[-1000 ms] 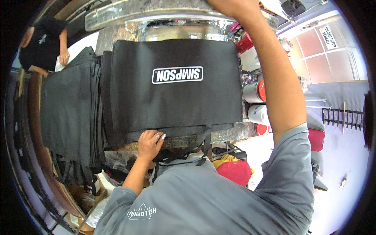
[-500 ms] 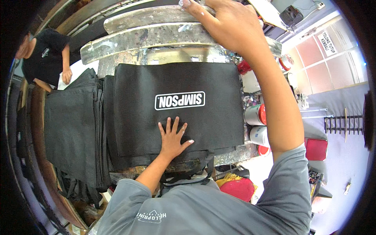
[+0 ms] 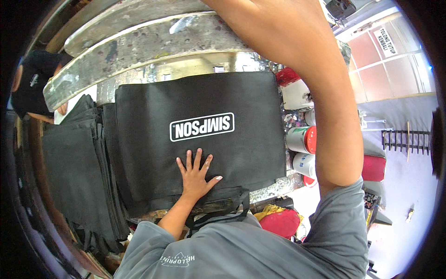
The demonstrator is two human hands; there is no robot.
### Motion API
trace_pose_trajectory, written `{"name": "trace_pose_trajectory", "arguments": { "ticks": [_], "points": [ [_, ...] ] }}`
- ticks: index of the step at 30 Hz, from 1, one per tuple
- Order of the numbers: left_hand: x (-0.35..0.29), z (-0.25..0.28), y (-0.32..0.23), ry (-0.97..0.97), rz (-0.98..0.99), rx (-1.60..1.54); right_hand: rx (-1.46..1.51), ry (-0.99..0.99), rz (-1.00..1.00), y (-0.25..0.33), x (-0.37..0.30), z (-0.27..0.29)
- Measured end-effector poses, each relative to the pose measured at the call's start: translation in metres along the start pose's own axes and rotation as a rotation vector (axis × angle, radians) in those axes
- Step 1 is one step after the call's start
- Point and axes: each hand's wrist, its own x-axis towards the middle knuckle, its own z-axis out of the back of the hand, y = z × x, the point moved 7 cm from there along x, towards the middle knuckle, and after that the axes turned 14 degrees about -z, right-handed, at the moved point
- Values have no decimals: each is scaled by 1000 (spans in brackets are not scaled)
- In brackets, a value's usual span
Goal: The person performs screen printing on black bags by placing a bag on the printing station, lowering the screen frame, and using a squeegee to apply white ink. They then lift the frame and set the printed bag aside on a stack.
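A black fabric bag (image 3: 153, 162) lies flat in front of me, with white lettering in a rounded frame on its upper face and a dark strap (image 3: 242, 210) at its near edge. My left hand (image 3: 197, 179) rests palm down on the bag, just below the print, fingers spread. My right arm (image 3: 339, 116) is raised along the right side, bent at the elbow. At the upper edge my right hand (image 3: 278, 16) is cut off, so its fingers and anything they hold are hidden. Beneath the top bag, more black fabric shows at its left and near edges.
To the left lies a pile of black bags (image 3: 69, 162). Paint-stained curved boards (image 3: 139, 51) cross the far side. Tubs with red lids (image 3: 302, 139) stand to the right. A red rounded object (image 3: 281, 223) sits near my body. A person (image 3: 35, 88) in black is at far left.
The view has shifted, so the boards look larger and the bag tilts slightly. My right hand has slid mostly out past the upper edge. My left hand stays spread on the bag.
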Motion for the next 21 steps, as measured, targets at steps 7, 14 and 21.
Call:
{"name": "trace_pose_trajectory", "arguments": {
  "ticks": [7,14,21],
  "points": [
    [4,1,-3,-35,-42,7,28,132,-103,-4,6,4],
    [1,1,-2,-48,-45,24,-40,216,-261,1,9,-6],
    [-1,1,-2,-41,-26,33,-63,102,-90,-4,4,-18]
  ]
}}
